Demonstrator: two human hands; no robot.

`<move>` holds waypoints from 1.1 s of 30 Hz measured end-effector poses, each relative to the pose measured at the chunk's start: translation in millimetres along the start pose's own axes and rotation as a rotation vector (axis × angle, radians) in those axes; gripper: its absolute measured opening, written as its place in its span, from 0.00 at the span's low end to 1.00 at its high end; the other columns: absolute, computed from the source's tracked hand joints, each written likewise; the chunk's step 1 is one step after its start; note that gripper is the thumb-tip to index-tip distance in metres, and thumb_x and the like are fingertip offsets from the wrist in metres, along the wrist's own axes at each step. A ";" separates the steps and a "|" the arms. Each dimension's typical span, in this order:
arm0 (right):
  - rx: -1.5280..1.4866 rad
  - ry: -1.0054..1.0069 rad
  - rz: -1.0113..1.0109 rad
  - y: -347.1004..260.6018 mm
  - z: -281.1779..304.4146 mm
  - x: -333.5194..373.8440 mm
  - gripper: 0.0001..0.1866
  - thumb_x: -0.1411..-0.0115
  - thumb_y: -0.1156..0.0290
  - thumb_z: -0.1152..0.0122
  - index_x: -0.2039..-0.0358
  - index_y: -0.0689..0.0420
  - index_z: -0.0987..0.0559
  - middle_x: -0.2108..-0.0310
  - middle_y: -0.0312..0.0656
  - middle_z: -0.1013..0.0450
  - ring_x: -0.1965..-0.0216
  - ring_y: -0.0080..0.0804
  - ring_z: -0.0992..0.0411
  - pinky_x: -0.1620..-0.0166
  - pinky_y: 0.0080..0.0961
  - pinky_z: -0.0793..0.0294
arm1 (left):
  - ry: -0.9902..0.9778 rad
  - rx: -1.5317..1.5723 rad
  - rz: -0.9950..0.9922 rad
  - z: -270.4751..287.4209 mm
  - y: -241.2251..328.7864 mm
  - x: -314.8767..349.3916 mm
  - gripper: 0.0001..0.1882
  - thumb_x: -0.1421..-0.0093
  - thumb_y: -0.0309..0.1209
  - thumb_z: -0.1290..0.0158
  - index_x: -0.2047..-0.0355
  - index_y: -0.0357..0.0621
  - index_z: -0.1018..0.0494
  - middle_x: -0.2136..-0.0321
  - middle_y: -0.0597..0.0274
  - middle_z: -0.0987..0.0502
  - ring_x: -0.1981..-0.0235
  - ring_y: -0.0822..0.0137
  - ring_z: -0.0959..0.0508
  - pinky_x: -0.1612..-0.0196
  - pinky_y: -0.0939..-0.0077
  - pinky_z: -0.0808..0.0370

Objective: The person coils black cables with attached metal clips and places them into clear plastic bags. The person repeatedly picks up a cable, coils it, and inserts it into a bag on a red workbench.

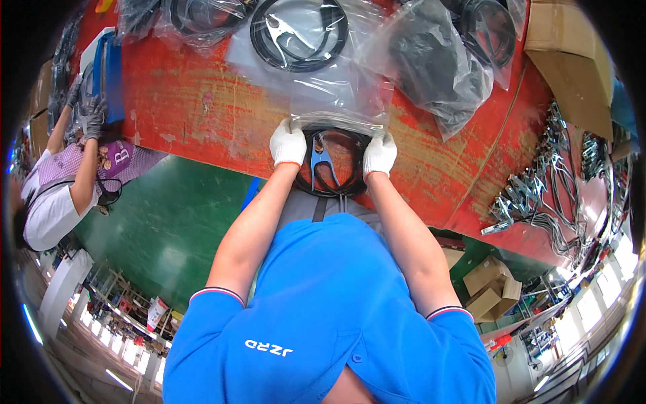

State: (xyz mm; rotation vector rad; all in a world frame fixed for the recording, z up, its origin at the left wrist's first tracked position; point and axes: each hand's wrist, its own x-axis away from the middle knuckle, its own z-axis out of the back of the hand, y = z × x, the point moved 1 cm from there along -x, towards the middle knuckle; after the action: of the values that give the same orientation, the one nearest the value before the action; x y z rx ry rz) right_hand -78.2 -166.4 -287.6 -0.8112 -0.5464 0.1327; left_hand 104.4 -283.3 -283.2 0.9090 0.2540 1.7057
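Note:
A coil of black cable [307,180] with a blue-handled metal clamp [321,161] lying inside its ring is at the table's near edge, in front of my body. My left hand [288,143], in a white knit glove, is closed around the coil's left side. On the opposite side my right hand [380,153], gloved the same way, grips the coil. The mouth of a clear plastic bag [340,121] spans between both hands at the coil's far edge. Fingertips are partly hidden, so how they pinch the bag's corners is unclear.
Beyond the bag lies another black cable coil [258,44] with a clamp on clear plastic. Bagged coils [437,60] sit to its right. Many loose metal clamps [525,195] and cables pile at the right. A cardboard box [568,67] stands far right; a co-worker [67,168] works at left.

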 end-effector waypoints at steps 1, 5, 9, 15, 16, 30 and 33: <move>-0.006 -0.039 -0.019 0.6 1.9 0.5 0.30 0.26 0.51 0.52 0.64 0.69 0.16 0.66 0.62 0.18 0.63 0.57 0.19 0.56 0.45 0.25 | 0.031 0.072 -0.046 -2.0 -4.0 -1.0 0.28 0.28 0.51 0.53 0.59 0.36 0.17 0.57 0.36 0.17 0.47 0.37 0.20 0.45 0.53 0.25; 0.049 -0.089 -0.223 -19.6 7.2 -3.6 0.31 0.26 0.50 0.54 0.63 0.69 0.17 0.65 0.63 0.19 0.61 0.59 0.19 0.55 0.48 0.24 | -0.049 -0.195 -0.024 9.8 16.9 -3.5 0.35 0.27 0.58 0.61 0.57 0.40 0.16 0.58 0.37 0.17 0.50 0.37 0.19 0.46 0.47 0.24; 0.430 -0.057 -0.125 -1.2 -6.9 -14.6 0.35 0.26 0.48 0.60 0.66 0.68 0.16 0.63 0.66 0.20 0.57 0.66 0.21 0.52 0.55 0.23 | -0.188 -0.306 0.159 9.3 34.4 -15.0 0.46 0.28 0.65 0.71 0.59 0.34 0.16 0.56 0.32 0.19 0.49 0.33 0.21 0.44 0.44 0.26; 0.418 -0.099 -0.186 -0.8 -8.0 -21.8 0.37 0.27 0.45 0.60 0.64 0.68 0.15 0.62 0.67 0.20 0.56 0.67 0.21 0.51 0.56 0.23 | -0.207 -0.342 0.246 5.2 38.9 -18.7 0.50 0.28 0.66 0.76 0.57 0.32 0.17 0.55 0.28 0.19 0.47 0.31 0.22 0.43 0.43 0.26; 0.429 -0.118 -0.192 -1.4 -7.5 -22.1 0.37 0.27 0.44 0.60 0.64 0.68 0.15 0.61 0.67 0.20 0.55 0.67 0.21 0.50 0.56 0.23 | -0.207 -0.352 0.247 3.4 36.5 -20.1 0.50 0.28 0.66 0.77 0.58 0.32 0.17 0.56 0.30 0.19 0.47 0.31 0.21 0.43 0.44 0.25; 0.390 -0.146 -0.240 -8.8 -4.8 -21.6 0.40 0.25 0.44 0.66 0.62 0.69 0.15 0.60 0.68 0.21 0.52 0.68 0.22 0.48 0.54 0.26 | -0.160 -0.279 0.221 -10.0 7.8 -30.6 0.37 0.29 0.54 0.64 0.57 0.32 0.17 0.56 0.28 0.20 0.47 0.32 0.21 0.42 0.46 0.26; 0.283 -0.076 -0.172 -11.3 0.5 -10.9 0.36 0.25 0.47 0.62 0.63 0.68 0.16 0.61 0.66 0.20 0.54 0.67 0.22 0.50 0.54 0.26 | -0.109 -0.261 0.141 -2.1 10.9 -15.5 0.30 0.30 0.50 0.59 0.58 0.36 0.16 0.59 0.31 0.18 0.51 0.33 0.20 0.46 0.45 0.24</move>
State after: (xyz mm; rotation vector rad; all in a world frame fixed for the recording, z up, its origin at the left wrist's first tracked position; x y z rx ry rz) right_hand -88.8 -177.4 -283.7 -0.4829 -0.6503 0.0799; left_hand 96.2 -300.3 -285.0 0.8363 -0.1062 1.7622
